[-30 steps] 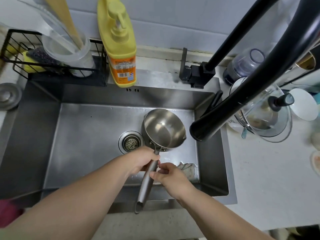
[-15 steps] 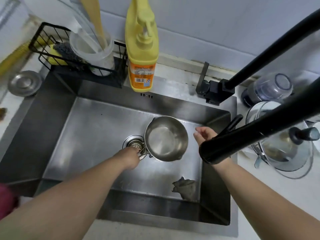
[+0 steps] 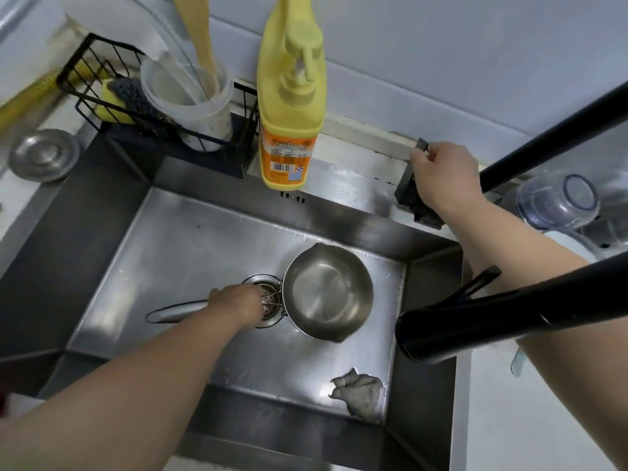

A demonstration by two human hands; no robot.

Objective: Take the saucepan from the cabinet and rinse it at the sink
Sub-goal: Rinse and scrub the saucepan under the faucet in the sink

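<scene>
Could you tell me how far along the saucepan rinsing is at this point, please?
Done: the saucepan is out of the cabinet and sits inside the sink, beside the drain. In hand: the left hand grips its handle, while the right hand is on the black tap lever. Left: no water shows at the spout, and the pan looks dry, so the rinse itself is not yet begun.

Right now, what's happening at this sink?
A person is getting set to rinse a saucepan. The left hand holds it by the handle, upright in the sink beside the drain. The right hand is on the black tap lever at the back. No water is running from the spout yet.
</scene>
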